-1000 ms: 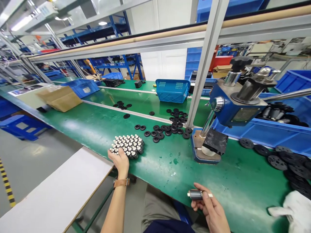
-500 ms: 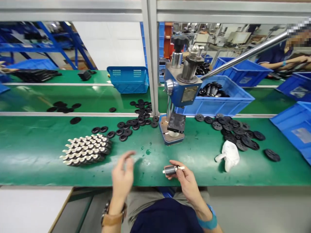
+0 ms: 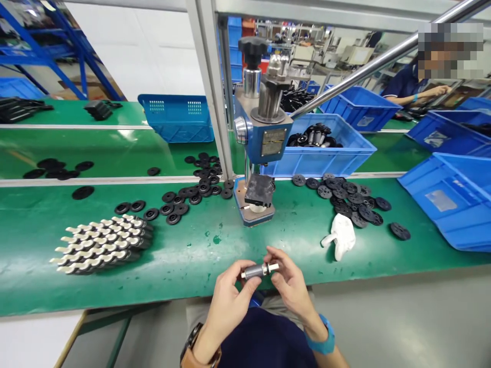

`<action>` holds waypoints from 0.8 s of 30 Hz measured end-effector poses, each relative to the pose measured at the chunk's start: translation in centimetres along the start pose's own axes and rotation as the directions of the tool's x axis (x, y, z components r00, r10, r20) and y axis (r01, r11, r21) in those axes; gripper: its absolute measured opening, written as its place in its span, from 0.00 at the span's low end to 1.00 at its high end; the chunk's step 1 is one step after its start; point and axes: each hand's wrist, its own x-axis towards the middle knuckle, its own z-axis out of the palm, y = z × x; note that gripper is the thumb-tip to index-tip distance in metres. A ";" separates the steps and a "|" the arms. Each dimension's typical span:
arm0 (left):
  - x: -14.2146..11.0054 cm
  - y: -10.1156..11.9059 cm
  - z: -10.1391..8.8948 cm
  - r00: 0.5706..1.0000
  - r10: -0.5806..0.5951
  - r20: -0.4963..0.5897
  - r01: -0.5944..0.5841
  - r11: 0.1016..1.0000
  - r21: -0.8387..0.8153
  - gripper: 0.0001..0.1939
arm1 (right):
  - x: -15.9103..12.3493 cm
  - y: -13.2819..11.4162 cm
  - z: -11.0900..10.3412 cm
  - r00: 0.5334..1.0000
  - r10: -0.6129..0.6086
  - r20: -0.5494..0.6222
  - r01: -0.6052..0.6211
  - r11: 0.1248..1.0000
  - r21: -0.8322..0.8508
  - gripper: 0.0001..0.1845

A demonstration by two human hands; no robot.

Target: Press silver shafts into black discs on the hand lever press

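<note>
Now left hand [image 3: 231,292], empty before, pinching grey roller [image 3: 253,271], right hand [image 3: 293,287] loosened, fingers parted around roller's end

A roller [image 3: 253,272] is resting between the hands [image 3: 230,296], before a press [image 3: 270,135] on the surface [image 3: 295,232]; discs [image 3: 339,193] are lying either side of the press, more rollers [image 3: 107,243] standing left.

A teal basket [image 3: 178,122] stands left of a metal post [image 3: 214,92], a crumpled white cloth [image 3: 342,235] lying farther right

One held roller [image 3: 253,272], one press [image 3: 269,139], discs [image 3: 204,189] seemingly dozens
</note>
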 end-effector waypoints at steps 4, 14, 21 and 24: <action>-0.7 0.4 -0.3 0.991 0.129 -0.038 -0.122 0.979 0.162 0.06 | 0.0 0.0 -1.0 0.998 0.058 0.009 -0.058 0.998 0.005 0.22; -1.3 1.4 0.0 0.966 0.258 -0.005 -0.248 0.933 0.262 0.05 | 0.0 0.6 -1.2 0.996 0.078 0.048 -0.083 0.990 0.115 0.11; -1.2 1.4 -0.2 0.996 0.086 0.033 -0.091 0.971 0.223 0.06 | 0.4 0.2 -1.4 0.986 -0.124 0.108 0.130 0.991 -0.045 0.10; -1.0 1.5 -0.2 0.998 0.048 0.031 -0.053 0.978 0.204 0.06 | 0.7 -0.1 -1.5 0.974 -0.181 0.134 0.194 0.977 -0.090 0.11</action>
